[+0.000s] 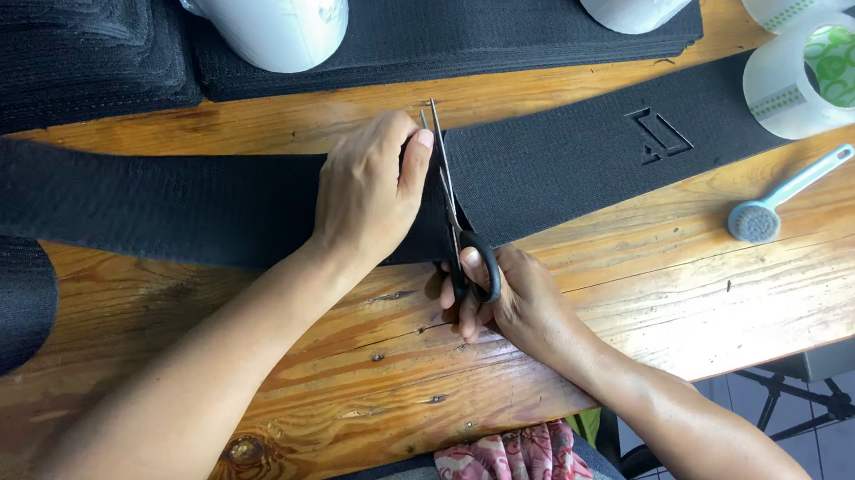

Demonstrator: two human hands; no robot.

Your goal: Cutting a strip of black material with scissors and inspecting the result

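Scissors [455, 207] cross black strip [199, 204] beside left fingers [415, 154].

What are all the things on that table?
Black strip: one, black textured sheet, across the table under both hands.
Scissors: one, black handles, cutting through the strip.
Black sheet stacks: several, black, far side and left edge.
White rolls: two, white, on the far stacks.
Tape rolls: two, clear with green inside, top right.
Small brush: one, pale blue, right of the strip.
Table: one, orange-brown wood.
Patterned cloth: one, pink, near the lap.
Left hand: pressing the strip.
Right hand: holding the scissors.
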